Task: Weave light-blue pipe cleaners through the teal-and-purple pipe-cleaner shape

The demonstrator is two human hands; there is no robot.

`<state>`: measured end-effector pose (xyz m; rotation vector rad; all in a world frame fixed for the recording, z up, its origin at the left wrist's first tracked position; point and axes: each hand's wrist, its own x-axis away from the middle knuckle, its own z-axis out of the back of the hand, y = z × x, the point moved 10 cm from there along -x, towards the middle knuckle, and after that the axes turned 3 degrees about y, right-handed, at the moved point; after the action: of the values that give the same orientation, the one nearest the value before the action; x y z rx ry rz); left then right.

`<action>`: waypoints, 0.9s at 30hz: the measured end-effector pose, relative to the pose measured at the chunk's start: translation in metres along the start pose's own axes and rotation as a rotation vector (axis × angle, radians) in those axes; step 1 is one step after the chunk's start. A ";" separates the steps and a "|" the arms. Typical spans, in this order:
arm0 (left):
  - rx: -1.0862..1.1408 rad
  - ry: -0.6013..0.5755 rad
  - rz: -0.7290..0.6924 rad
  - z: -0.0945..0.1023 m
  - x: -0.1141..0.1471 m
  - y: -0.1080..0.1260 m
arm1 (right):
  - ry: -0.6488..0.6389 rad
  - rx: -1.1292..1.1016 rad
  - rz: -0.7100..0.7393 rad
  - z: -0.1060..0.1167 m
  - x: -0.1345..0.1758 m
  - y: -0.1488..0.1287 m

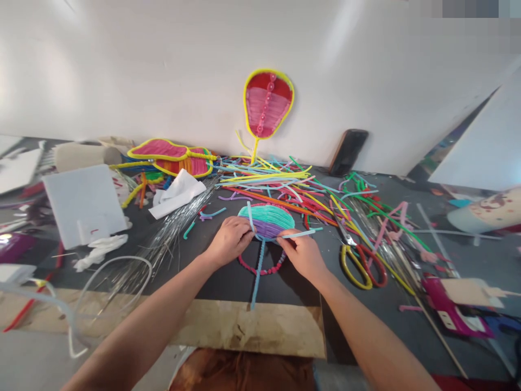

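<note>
The left hand [234, 239] and right hand [301, 251] each pinch a pale blue strip [299, 234] across the round fan [266, 214], mid-desk [222, 287], near side. Best keep it taut, snug against the purple rows [268, 231], bending ends evenly around the pink rim [277, 270].

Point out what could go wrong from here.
The light-blue strip pinched in the right hand might slip, its outer end being free. The scissors lie near the right forearm and could be knocked. The lower half of the round piece is largely unfilled, so its pink rim might bend under pressure.
</note>
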<state>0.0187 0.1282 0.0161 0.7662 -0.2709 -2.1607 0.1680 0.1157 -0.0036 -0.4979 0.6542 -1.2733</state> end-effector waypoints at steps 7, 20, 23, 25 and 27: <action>0.019 -0.076 -0.061 -0.006 0.003 0.023 | 0.013 0.002 -0.030 0.014 0.000 0.009; 0.066 -0.119 -0.075 -0.009 0.006 0.022 | -0.158 0.142 0.121 -0.006 0.006 -0.008; 0.080 -0.098 -0.068 -0.006 0.005 0.021 | -0.158 0.121 0.147 -0.006 0.006 -0.013; 0.090 -0.069 -0.069 -0.003 0.004 0.020 | -0.171 0.100 0.164 -0.007 0.007 -0.016; 0.097 -0.046 -0.083 0.000 0.004 0.021 | -0.190 0.079 0.177 -0.010 0.008 -0.019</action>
<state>0.0302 0.1117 0.0236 0.7951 -0.3758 -2.2595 0.1489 0.1037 0.0010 -0.4784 0.4759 -1.0662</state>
